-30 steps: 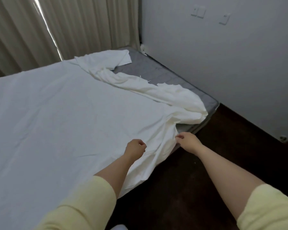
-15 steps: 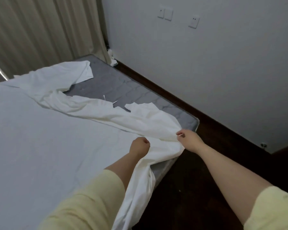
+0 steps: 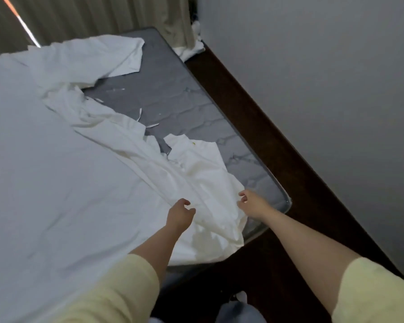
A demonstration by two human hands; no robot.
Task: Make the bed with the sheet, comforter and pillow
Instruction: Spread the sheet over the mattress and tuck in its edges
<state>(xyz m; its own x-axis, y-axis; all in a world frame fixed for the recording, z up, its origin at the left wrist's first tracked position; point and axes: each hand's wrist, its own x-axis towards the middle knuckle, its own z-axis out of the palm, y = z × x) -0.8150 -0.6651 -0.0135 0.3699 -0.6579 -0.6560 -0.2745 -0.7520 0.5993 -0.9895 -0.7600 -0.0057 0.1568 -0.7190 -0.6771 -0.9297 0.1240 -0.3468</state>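
White cotton sheet [image 3: 63, 183] is spread over most of the grey quilted mattress [image 3: 184, 106]; near corner bunched, strip uncovered. Left hand [image 3: 180, 214] and right hand [image 3: 251, 203] hover loosely curled, nothing gripped. Sheet-spreading step judged; next: corner to be regripped and pulled over.

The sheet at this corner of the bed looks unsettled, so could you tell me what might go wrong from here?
1. Both the left hand and the right hand have loosely curled fingers with no clear pinch on the sheet, so a pull might slip.
2. The sheet lies bunched along the right side, leaving the grey mattress bare; tugging only this corner may leave the far corner uncovered.
3. Small white scraps on the mattress could get trapped underneath.
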